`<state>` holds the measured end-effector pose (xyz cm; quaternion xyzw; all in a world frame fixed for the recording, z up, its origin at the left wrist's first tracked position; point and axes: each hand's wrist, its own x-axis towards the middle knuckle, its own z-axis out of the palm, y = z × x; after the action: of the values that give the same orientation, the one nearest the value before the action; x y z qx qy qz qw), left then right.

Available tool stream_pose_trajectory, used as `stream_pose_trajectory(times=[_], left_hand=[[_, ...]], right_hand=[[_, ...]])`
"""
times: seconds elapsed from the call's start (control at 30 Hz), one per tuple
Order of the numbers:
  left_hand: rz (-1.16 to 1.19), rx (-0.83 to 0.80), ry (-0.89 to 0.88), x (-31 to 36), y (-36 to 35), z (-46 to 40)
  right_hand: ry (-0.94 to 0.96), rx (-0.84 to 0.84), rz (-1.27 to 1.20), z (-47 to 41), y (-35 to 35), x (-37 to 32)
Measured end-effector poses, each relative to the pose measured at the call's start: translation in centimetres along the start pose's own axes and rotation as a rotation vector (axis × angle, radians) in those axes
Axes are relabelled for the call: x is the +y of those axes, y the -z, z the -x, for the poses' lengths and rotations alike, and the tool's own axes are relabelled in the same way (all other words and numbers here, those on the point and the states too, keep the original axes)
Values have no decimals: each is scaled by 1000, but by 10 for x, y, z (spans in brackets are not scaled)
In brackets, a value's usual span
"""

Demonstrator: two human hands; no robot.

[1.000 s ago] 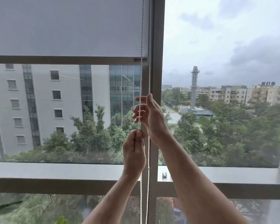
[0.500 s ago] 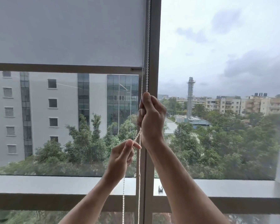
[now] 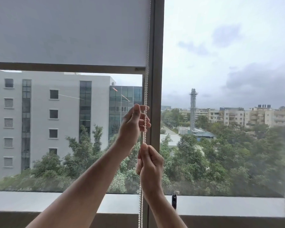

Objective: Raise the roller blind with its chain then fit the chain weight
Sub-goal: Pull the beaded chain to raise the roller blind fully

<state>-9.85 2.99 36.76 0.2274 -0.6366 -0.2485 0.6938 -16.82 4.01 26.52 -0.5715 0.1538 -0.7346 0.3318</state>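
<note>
The upper left of the frame is filled by the grey roller blind (image 3: pixel 67 30), whose bottom bar (image 3: pixel 64 67) lies across the pane well above mid-height. A white beaded chain (image 3: pixel 146 89) is seen hanging in two strands along the blind's right edge, just left of the dark window mullion (image 3: pixel 157 63), and running down out of the bottom of the frame.

The left hand (image 3: pixel 133 122) is raised at the centre of the picture, its fingers loosely curled around the chain with the thumb upright and the fingertips (image 3: pixel 147 125) resting against the beads; whether the strands are pinched tight there cannot be told. Below it, slightly right of centre, the right hand (image 3: pixel 149 163) is closed about the chain, the beads being pinched at the top of the fist between thumb and forefinger. The two hands are apart, one above the other.

On the grey sill (image 3: pixel 229 205) at lower right, just beside the right forearm, a small dark upright object (image 3: pixel 174 200) stands; its identity cannot be made out.
</note>
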Motion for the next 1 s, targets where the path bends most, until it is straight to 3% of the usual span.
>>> stream_pose_trajectory(times=[0.1, 0.27, 0.43, 0.57, 0.73, 0.87, 1.0], left_hand=[[120, -66, 47, 14, -19, -9], [218, 14, 20, 13, -35, -5], [84, 78, -46, 0, -29, 7], [26, 89, 12, -31, -27, 39], [79, 109, 70, -56, -26, 59], [67, 95, 60, -56, -24, 57], [-23, 87, -12, -55, -17, 53]], right_hand=[[-11, -11, -8, -3, 4, 6], [-100, -101, -75, -18, 20, 15], [-193, -89, 51, -60, 30, -4], [-117, -58, 57, -104, 13, -43], [-100, -142, -5, -141, -28, -85], [-58, 10, -34, -153, -52, -97], [138, 73, 6, -147, -52, -92]])
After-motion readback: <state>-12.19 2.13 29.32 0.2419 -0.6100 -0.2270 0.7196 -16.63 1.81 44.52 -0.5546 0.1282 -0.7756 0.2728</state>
